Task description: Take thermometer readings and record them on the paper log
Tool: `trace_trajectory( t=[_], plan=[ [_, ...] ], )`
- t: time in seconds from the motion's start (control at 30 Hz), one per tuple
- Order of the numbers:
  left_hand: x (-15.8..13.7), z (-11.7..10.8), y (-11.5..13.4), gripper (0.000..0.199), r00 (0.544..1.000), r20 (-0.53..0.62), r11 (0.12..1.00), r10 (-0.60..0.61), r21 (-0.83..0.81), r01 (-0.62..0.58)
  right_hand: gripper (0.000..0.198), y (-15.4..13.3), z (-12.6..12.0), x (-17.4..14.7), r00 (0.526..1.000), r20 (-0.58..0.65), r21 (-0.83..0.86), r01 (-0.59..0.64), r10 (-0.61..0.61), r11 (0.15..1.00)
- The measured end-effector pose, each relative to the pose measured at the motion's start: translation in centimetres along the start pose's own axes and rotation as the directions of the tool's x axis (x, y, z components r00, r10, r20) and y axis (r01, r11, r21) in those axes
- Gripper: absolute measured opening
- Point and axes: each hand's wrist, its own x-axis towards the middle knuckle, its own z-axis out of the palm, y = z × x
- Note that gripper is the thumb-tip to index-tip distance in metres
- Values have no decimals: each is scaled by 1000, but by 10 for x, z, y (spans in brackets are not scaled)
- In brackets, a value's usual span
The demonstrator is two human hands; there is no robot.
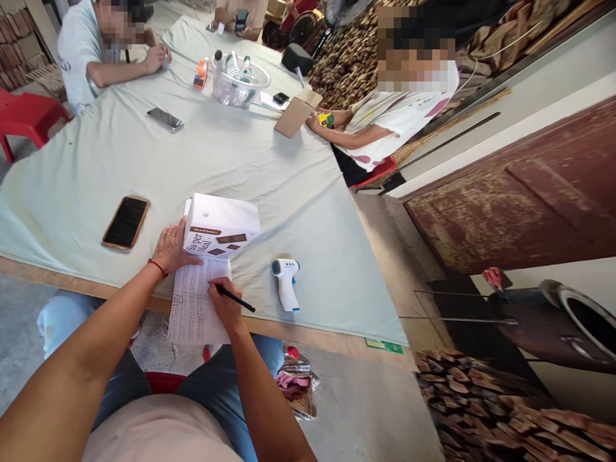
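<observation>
My right hand point(226, 301) is closed round a black pen point(235, 297), its tip against a handwritten sheet of paper point(195, 314). The sheet lies on the table near its front edge, and its lower part hangs over. A white "Super Meal" box point(224, 221) with brown bars printed on it stands on the sheet's upper part. My left hand point(169, 249) grips the box's lower left corner, the thumb along its bottom edge over the paper. A white and blue infrared thermometer point(285, 282) lies to the right of my right hand.
A phone in an orange-rimmed case point(126, 222) lies left of the box; a second phone point(165, 119) lies farther back. A clear tub of bottles point(240, 86) stands at the far end. One person sits at the left, another at the right with cardboard point(294, 117).
</observation>
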Motion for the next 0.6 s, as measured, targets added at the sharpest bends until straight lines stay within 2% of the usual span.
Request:
trace_trajectory(
  t=[0.27,0.47,0.6],
  plan=[
    [0,-2,2,118,1000,9,1000,0,24,0,17,4,0,-1,1000,-15,-10,14,-14,1000],
    [0,0,-1,124,1000,1,1000,9,11,-9,17,2,0,0,1000,-23,-15,-17,17,1000],
    [0,1,-1,124,1000,-4,1000,7,6,-7,17,1,-1,0,999,-13,48,-43,44,998]
  ],
)
